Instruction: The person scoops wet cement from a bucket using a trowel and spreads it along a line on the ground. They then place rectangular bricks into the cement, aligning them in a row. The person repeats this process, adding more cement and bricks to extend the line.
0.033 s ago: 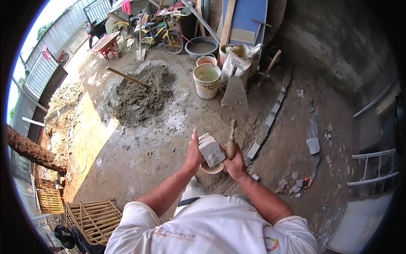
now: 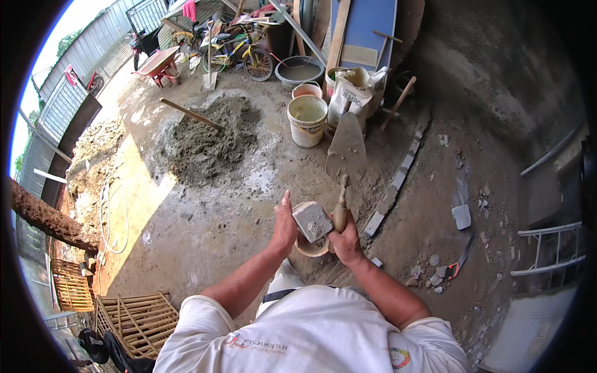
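Observation:
Between my hands, in front of my body, is a pale grey block [image 2: 313, 222] with a rough crumbly patch on its face. My left hand [image 2: 285, 225] grips it from the left, its fingers mostly hidden behind the block. My right hand [image 2: 346, 242] is closed round the handle of a trowel [image 2: 346, 149], whose broad blade points away from me and is smeared with mortar. The right hand's fingers sit close against the block's right edge; whether they support it I cannot tell. Partly hidden beneath the block is a bucket with an orange-brown rim [image 2: 313, 252].
Ahead to the left lies a mortar heap [image 2: 211, 140] with a wooden handle [image 2: 191, 114] in it. White bucket [image 2: 306, 121] and cement sack [image 2: 349, 93] stand ahead. A row of blocks [image 2: 398, 180] runs along the right; rubble [image 2: 432, 271] and a handsaw [image 2: 457, 264] lie nearer.
The block has tipped slightly between my hands, so less of its far side shows. The surroundings have shifted a little right and down in view. Both hands keep their hold.

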Action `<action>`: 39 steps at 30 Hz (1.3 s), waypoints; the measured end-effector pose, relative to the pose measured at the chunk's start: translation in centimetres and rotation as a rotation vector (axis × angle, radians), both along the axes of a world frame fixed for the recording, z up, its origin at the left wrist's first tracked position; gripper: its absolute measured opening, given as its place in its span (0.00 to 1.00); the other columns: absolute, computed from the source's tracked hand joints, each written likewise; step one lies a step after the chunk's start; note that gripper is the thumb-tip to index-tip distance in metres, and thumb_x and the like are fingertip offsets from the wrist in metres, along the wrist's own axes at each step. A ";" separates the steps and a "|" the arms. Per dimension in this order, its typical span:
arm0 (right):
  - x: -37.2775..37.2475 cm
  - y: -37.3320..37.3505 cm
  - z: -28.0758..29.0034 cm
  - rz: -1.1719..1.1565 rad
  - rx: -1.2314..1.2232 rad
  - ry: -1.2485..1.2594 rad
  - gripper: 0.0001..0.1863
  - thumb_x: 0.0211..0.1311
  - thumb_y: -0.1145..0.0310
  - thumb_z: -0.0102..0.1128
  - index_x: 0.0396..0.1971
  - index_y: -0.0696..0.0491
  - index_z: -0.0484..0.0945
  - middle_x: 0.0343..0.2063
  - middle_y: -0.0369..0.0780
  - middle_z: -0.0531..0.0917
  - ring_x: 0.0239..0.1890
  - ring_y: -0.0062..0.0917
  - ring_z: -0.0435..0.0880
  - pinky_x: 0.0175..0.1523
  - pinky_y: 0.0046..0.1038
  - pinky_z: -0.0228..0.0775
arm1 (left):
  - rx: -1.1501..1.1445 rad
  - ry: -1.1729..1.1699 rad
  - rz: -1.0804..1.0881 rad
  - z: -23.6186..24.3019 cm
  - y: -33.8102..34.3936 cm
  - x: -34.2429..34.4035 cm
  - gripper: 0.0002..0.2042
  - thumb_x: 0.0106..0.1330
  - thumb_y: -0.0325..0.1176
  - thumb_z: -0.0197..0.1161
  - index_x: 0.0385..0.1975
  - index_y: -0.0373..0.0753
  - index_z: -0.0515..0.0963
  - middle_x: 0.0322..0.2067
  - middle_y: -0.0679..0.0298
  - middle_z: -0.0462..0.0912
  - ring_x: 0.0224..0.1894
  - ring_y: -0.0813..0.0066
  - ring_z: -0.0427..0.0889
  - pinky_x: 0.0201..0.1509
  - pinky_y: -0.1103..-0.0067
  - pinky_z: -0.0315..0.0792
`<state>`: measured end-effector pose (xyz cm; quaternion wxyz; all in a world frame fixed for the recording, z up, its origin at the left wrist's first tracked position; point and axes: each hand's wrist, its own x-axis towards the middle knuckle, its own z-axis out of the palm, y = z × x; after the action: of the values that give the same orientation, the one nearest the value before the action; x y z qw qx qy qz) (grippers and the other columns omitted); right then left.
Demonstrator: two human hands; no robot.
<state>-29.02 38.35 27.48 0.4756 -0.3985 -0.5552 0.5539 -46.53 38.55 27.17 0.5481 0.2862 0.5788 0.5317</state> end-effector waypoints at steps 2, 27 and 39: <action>-2.3 0.9 0.8 0.001 -0.103 0.049 0.23 0.53 0.78 0.57 0.51 0.54 0.67 0.39 0.36 0.70 0.42 0.22 0.74 0.52 0.27 0.74 | 0.075 -0.020 -0.017 -1.3 -0.5 -2.2 0.37 0.74 0.65 0.27 0.71 0.42 0.57 0.68 0.46 0.61 0.70 0.56 0.62 0.73 0.65 0.56; -3.8 0.7 3.8 0.018 0.351 -0.642 0.23 0.59 0.65 0.62 0.50 0.55 0.66 0.29 0.56 0.81 0.35 0.58 0.81 0.36 0.52 0.73 | 0.387 0.865 0.163 -2.0 3.9 -11.2 0.40 0.37 0.28 0.77 0.56 0.38 0.66 0.49 0.50 0.70 0.55 0.48 0.70 0.59 0.64 0.70; -9.4 1.8 2.8 0.299 0.285 -0.773 0.23 0.55 0.68 0.61 0.50 0.54 0.65 0.30 0.56 0.81 0.35 0.59 0.81 0.39 0.53 0.74 | 0.309 0.920 0.381 -4.2 -1.9 -16.1 0.38 0.39 0.30 0.76 0.55 0.40 0.67 0.49 0.51 0.71 0.54 0.49 0.73 0.59 0.64 0.71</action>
<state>-38.39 40.19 30.31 0.1976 -0.4222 -0.8149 0.3445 -62.65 36.60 22.99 0.0821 0.4574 0.7163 0.5206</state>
